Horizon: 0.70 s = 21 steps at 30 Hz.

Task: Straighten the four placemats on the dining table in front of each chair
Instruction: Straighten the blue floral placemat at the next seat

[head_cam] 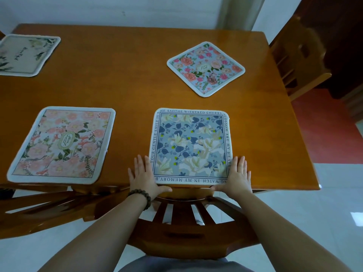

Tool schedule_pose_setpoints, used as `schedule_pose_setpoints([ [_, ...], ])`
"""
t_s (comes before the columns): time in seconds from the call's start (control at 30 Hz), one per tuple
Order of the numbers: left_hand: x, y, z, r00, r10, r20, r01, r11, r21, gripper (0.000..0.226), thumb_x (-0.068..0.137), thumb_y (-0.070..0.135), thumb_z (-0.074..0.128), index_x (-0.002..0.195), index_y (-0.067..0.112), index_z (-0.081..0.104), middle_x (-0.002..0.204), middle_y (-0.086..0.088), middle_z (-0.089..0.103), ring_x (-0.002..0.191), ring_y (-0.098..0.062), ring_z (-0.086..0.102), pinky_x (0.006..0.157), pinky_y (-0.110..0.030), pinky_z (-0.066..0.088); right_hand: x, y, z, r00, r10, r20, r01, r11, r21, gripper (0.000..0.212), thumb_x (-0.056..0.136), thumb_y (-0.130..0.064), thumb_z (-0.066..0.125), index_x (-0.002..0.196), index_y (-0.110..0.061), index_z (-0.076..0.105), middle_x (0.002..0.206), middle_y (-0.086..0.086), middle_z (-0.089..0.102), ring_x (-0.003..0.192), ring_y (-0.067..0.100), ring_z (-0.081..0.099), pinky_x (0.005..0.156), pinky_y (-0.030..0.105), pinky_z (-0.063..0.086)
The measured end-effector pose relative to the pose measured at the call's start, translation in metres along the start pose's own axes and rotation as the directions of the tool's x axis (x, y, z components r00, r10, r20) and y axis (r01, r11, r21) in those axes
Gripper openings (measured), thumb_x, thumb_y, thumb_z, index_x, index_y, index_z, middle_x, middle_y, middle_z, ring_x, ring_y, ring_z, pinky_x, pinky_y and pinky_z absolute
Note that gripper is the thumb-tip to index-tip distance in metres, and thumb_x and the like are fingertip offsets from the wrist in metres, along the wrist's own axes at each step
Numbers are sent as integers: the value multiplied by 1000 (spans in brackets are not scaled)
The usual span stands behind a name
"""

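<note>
A blue floral placemat [191,146] with a lettered border lies square at the table's near edge. My left hand [144,176] rests flat against its lower left corner, fingers spread. My right hand [236,176] lies flat on its lower right corner, thumb along the mat's front edge. A pink floral placemat [62,145] sits to the left, slightly skewed. A rose-patterned placemat [206,68] lies turned like a diamond at the far right. A pale green-leaf placemat [25,54] sits at the far left, partly cut off.
The wooden dining table [127,81] fills the view. A wooden chair back [188,222] stands right below my arms, another chair [39,209] is at the near left and a third chair [300,55] at the far right. A white wall is behind.
</note>
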<state>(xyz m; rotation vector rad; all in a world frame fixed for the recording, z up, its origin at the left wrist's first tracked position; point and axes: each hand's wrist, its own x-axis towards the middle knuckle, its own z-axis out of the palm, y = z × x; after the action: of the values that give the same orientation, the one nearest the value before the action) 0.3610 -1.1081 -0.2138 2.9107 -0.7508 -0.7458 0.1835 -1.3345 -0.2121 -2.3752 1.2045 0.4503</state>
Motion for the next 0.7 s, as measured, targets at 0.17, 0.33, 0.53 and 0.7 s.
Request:
schedule_pose_setpoints([
  [0.17,7,-1,0,999,34,-20,-34,999,-13,143,53,82,64,150,8,-9,159,-8,-14,145,-22,-15,117,-48,-3,5,1,2,1000,-3,19,3,1000,-6,148,48,-71,76,148,-11,-15,156,9,-22,141,27,-23,112,48,-8],
  [0.33,9,-1,2,999,39,-35,-40,999,-22,144,50,82,66,150,7,-6,160,-8,-11,146,-21,-13,116,-47,-3,5,3,3,1000,-11,13,11,1000,6,147,46,-72,75,148,-12,-11,157,9,-19,142,27,-21,113,49,-6],
  [0.53,7,-1,4,998,37,-49,-38,999,-28,143,50,83,65,150,8,-3,160,-8,-9,146,-21,-11,117,-47,-1,4,3,3,1000,-15,1,15,1000,9,145,47,-71,76,149,-12,-9,158,8,-17,143,26,-20,114,49,-5],
  [0.7,4,0,-1,999,37,-19,-37,999,-7,143,51,86,60,150,7,-7,160,-9,-12,146,-23,-12,118,-48,1,1,1,-1,1000,-15,23,15,1000,-4,148,48,-73,74,147,-11,-16,157,9,-19,142,25,-20,115,49,-4],
])
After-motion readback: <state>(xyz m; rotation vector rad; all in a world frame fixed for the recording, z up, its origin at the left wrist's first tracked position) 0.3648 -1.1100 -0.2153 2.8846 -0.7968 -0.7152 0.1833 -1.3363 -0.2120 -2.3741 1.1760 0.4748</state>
